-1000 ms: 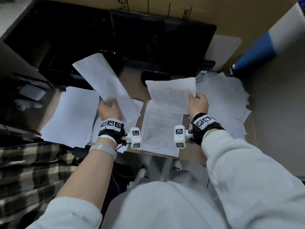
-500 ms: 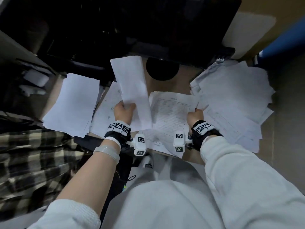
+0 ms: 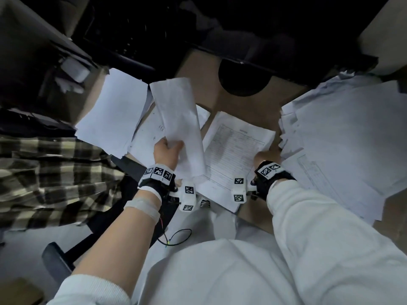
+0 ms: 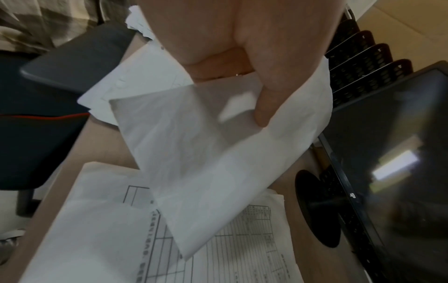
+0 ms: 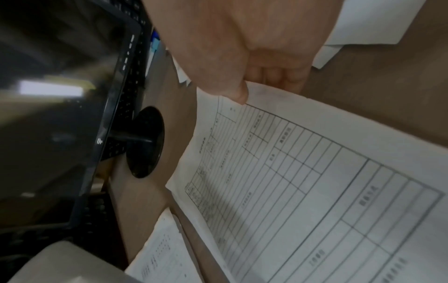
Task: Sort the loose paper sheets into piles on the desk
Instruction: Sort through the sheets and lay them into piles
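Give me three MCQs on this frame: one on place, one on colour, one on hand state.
1. Where does the printed form sheet lie?
A. on the desk between the two hands
B. on the monitor stand base
C. on the plaid cloth

2. What colour is the monitor stand base?
A. white
B. black
C. blue

3. What is the left hand doing?
A. resting flat and open on the desk
B. gripping a curled blank sheet raised off the desk
C. holding a pen

Answers:
1 A: the head view shows the form flat on the brown desk, with the right hand pinching its right edge.
2 B: a dark round disc under the screen.
3 B: thumb and fingers curl round the blank sheet in the left wrist view.
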`<state>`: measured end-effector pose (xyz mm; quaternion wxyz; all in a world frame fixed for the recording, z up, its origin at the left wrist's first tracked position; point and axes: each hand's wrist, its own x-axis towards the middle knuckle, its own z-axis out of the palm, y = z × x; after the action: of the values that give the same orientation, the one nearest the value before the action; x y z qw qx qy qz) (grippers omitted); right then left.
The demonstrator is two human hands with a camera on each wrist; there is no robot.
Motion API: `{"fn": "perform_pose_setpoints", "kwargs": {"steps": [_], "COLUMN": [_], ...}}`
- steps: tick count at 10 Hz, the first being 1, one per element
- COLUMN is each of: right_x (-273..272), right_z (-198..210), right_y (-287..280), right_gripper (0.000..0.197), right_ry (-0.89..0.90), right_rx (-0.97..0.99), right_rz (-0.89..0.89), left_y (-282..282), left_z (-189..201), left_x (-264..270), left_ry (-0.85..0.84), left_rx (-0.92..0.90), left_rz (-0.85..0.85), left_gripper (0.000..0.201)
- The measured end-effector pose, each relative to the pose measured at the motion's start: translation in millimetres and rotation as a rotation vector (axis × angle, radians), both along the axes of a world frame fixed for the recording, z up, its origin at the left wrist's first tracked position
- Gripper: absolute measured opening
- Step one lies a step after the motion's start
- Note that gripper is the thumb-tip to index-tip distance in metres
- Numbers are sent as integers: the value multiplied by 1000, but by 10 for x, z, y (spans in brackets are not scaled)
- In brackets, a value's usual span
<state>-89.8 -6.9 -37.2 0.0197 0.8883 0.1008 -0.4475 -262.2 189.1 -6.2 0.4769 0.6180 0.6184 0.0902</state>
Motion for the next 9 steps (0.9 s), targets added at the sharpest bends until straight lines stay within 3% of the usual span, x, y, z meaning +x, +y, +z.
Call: {"fn": "perform_pose_setpoints", "kwargs": {"steps": [1,3,4,5,6,8,9], "right_x": [-29,-80,-124,-251,-440,-789,-842], "right_z": [-36,-78,12,109,269,443,448], "right_y": [-11,147,212,323,434,399,337], "right_gripper": [52,76,78,59,53,55,93], "right_ry": [-30,-158,-151,21,55,311,320], "right_rx": [287,251,311,518,630,821,819], "right_rz": [-670,-818,-840,-756,-763,-997,-977], "left_y": [6,37,102,163,224,114,-15], "left_z": [-49,-119,-122,-75,-44,64,143], "left_x": [-45,24,67,91,107,111,107], "left_ry": [1,-47,-51,-46,-49,-33,-174], "left_rx": [-24,-114,-111,-106,-91,-226,-499], "left_rz": [-28,-158,-259,-382,-469,-772,-685], "left_gripper": [26,12,16,19,25,30,64]}}
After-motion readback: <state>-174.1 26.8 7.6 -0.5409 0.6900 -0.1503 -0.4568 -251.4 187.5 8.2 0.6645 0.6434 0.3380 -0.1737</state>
